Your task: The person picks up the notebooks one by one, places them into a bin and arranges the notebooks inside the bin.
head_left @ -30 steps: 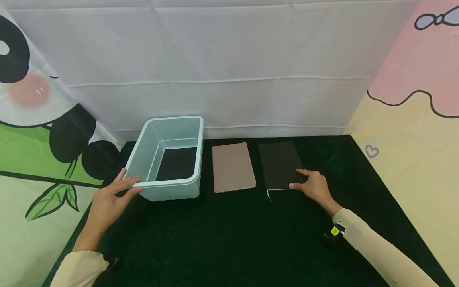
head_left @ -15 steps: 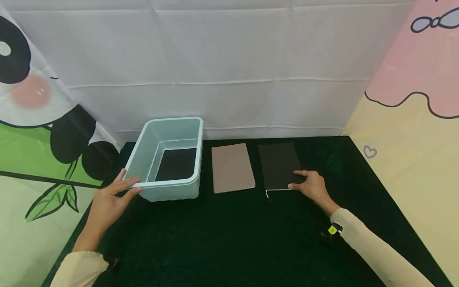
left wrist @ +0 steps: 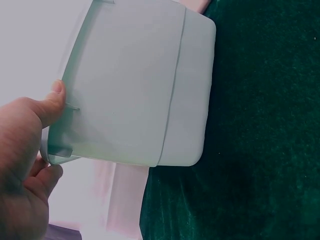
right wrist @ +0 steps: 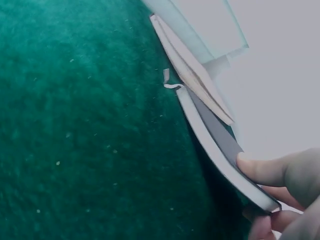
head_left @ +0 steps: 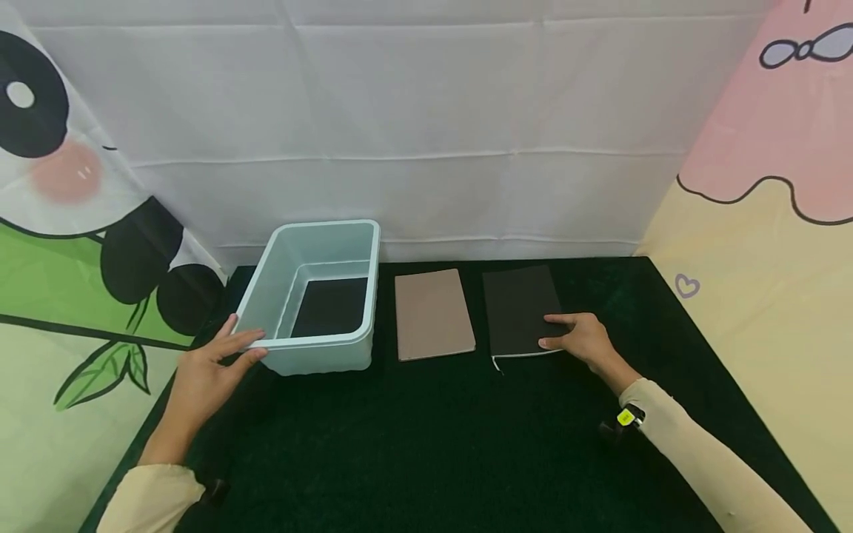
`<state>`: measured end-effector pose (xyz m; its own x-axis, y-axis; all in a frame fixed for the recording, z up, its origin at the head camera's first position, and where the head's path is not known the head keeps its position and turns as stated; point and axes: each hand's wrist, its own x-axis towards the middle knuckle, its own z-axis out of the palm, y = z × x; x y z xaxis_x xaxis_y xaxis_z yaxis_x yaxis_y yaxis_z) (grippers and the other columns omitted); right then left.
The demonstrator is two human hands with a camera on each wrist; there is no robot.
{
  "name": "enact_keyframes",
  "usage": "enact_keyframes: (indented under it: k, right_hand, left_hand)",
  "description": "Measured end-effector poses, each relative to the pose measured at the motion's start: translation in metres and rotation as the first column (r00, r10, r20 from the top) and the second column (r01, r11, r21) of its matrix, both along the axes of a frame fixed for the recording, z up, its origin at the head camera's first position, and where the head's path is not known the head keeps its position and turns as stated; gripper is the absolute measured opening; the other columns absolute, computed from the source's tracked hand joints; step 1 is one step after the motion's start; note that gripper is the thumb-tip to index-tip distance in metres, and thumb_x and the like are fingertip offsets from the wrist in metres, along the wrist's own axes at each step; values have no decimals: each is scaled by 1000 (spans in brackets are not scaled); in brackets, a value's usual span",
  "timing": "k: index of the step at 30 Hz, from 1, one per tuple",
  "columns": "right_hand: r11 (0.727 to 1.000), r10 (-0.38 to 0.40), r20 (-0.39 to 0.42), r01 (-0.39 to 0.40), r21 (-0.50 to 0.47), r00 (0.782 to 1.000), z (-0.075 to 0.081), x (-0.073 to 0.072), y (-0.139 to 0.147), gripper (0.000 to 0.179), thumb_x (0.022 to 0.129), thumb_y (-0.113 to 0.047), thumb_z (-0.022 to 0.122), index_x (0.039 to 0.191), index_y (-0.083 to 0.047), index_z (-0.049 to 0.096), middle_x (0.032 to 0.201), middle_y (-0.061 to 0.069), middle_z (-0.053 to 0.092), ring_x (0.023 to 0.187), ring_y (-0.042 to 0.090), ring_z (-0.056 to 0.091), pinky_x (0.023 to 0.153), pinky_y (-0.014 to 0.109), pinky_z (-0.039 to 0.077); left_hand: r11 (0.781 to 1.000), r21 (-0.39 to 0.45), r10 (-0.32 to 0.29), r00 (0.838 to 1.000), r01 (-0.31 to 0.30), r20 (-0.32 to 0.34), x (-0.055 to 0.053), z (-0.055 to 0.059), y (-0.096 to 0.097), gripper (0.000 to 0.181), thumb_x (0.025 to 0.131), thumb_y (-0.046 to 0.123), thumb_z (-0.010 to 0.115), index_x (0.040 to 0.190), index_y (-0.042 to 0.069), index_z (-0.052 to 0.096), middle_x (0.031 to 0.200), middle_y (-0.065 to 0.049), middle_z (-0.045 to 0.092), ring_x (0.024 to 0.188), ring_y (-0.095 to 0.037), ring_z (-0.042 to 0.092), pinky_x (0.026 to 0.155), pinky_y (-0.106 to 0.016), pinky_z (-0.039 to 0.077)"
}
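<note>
My left hand [head_left: 209, 370] grips the near left corner of a pale blue plastic bin [head_left: 316, 354], its thumb on the outer wall and fingers at the rim. A flat black item [head_left: 329, 307] lies on the bin's floor. My right hand [head_left: 585, 342] pinches the near right corner of a black notebook [head_left: 520, 307]. In the right wrist view the thumb presses on the cover and fingers are under the corner, which bends up off the cloth. A white ribbon bookmark [head_left: 496, 364] hangs from the notebook's near left corner. Between bin and black notebook lies a beige-pink notebook [head_left: 435, 314].
A dark green cloth [head_left: 413, 444] covers the table. Behind it hangs a white curtain [head_left: 413, 111], close to the bin's far end. Printed cartoon cloths stand at the left [head_left: 100, 259] and right [head_left: 766, 296] sides.
The black notebook's near right corner has risen a little in my right hand, and more of its white page edge shows. My left hand stays on the bin.
</note>
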<state>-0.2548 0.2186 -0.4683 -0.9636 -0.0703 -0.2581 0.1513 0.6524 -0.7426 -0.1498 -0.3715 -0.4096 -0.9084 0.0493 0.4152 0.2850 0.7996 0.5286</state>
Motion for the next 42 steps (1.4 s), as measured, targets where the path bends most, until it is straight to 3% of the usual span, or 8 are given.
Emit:
enact_keyframes:
  k: [8, 17, 25, 32, 35, 38, 40, 42]
  right_hand:
    - [995, -1, 35, 5, -103, 999, 4, 3, 5, 64, 87, -21, 83, 145, -8, 58, 162, 28, 30, 144, 46, 38, 108, 57, 42]
    - [949, -46, 132, 85, -304, 990, 9, 1, 6, 71, 90, -20, 81, 152, -7, 48, 167, 26, 17, 148, 45, 32, 114, 57, 34]
    - [861, -93, 229, 194, -471, 969, 11, 2, 3, 75, 90, -15, 80, 155, -8, 43, 170, 18, 16, 143, 30, 41, 114, 48, 38]
    - [747, -122, 286, 278, -604, 950, 14, 6, 1, 79, 90, -11, 80, 157, -7, 39, 170, 13, 16, 99, 5, 65, 103, 34, 49]
    - [705, -122, 292, 290, -647, 949, 16, 8, 1, 80, 89, -10, 80, 156, -6, 38, 171, 13, 14, 93, 2, 67, 93, 26, 52]
    - [681, -125, 287, 293, -672, 950, 21, 10, -1, 79, 90, -10, 80, 157, -6, 38, 171, 12, 13, 93, 0, 67, 84, 20, 53]
    - [669, -128, 285, 295, -682, 950, 25, 10, -2, 80, 89, -10, 80, 157, -7, 38, 171, 12, 12, 94, -1, 66, 83, 19, 53]
    - [655, -129, 288, 300, -694, 949, 29, 10, -4, 80, 89, -10, 81, 157, -8, 38, 171, 11, 13, 96, 0, 66, 84, 19, 53]
  left_hand:
    - [1000, -10, -2, 1000, 3, 19, 1, -5, 0, 32, 92, 19, 79, 122, 9, 75, 144, -26, 53, 119, -60, 56, 74, 0, 36]
    - [1000, -11, 1, 1000, -1, 6, 1, -2, 1, 31, 92, 18, 79, 122, 8, 76, 145, -26, 53, 118, -60, 57, 71, -3, 35]
    - [1000, -12, 0, 1000, 0, -7, 1, 0, 0, 31, 92, 17, 79, 120, 8, 76, 145, -27, 53, 116, -60, 58, 64, -9, 37]
    - [1000, -1, -7, 1000, 7, -10, 0, 0, -2, 31, 91, 16, 79, 120, 8, 76, 145, -26, 52, 116, -60, 58, 56, -13, 36]
    - [1000, 1, -7, 1000, 7, -4, 0, 0, -2, 31, 91, 17, 79, 120, 8, 76, 145, -26, 53, 118, -59, 57, 61, -9, 36]
    - [1000, 2, -6, 1000, 6, 4, 0, 1, -1, 31, 91, 17, 79, 121, 8, 76, 145, -26, 53, 120, -59, 56, 67, -5, 36]
    - [1000, -2, 2, 1000, -2, 13, 0, 1, -1, 31, 92, 19, 79, 121, 9, 76, 146, -25, 53, 120, -58, 56, 76, -1, 33]
    - [1000, -5, 8, 1000, -8, 19, 0, 2, -1, 31, 92, 20, 79, 122, 10, 76, 147, -24, 52, 120, -58, 57, 75, -1, 34]
